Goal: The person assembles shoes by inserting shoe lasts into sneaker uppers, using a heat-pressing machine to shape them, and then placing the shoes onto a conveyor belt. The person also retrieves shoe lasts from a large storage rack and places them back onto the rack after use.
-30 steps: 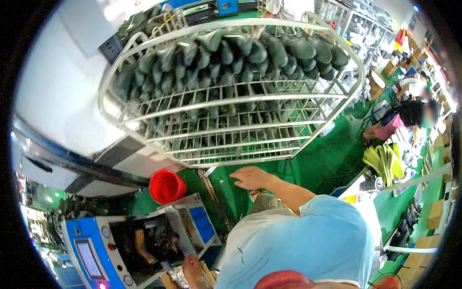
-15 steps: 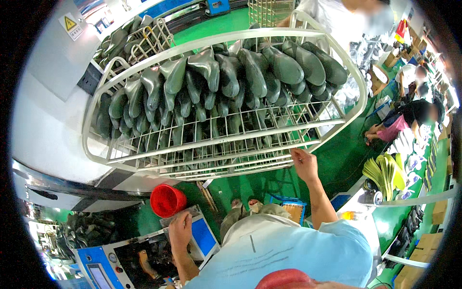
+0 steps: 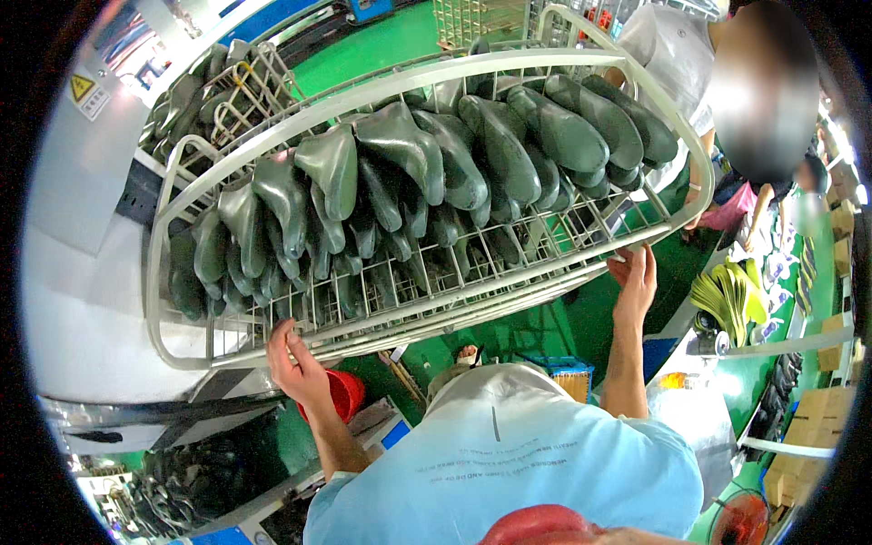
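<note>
A cream-coloured metal wire rack point(image 3: 413, 307) stretches across the view, tilted so that its left end sits closer to me. Rows of dark green, glossy shoe lasts point(image 3: 400, 150) hang over its bars, toes pointing down toward me. At the near left part of the rack, my left hand point(image 3: 298, 368) has its fingers over the lower rail. My right hand point(image 3: 633, 282) takes the same near rail toward the right end, fingers over the bar and wrist below it. Parts of the fingers' undersides are hidden.
Another person point(image 3: 668, 54) stands by the rack's far right end. A red bucket point(image 3: 345, 395) is below my left forearm. Behind is a second rack of lasts point(image 3: 186, 109). Yellow-green sheets point(image 3: 727, 295) lie on the bench at right, above cardboard boxes point(image 3: 804, 454).
My left hand has risen from beside the bucket onto the rack's rail. My right hand has shifted right along it. The rack's left end appears closer, and the other person has come nearer.
</note>
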The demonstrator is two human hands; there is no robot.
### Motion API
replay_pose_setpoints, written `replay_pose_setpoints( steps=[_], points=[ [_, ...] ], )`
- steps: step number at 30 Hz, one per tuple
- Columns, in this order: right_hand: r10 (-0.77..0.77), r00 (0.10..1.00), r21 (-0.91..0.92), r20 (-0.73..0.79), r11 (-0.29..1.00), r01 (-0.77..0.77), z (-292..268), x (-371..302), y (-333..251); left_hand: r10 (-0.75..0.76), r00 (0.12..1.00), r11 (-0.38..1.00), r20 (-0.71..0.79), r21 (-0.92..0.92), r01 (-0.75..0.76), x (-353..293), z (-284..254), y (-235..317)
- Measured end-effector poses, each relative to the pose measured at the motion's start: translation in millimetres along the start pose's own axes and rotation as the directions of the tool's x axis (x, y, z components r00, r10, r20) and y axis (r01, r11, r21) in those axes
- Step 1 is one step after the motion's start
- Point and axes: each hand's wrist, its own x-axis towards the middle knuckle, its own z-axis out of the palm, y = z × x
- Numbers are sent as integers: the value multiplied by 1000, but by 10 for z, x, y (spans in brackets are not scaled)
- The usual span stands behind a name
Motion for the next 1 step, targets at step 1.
replay_pose_setpoints(
  steps=[1],
  points=[
    [39,999,58,34,997,-41,114,23,20,-109,994,994,29,-9,109,52,33,-66]
  ],
)
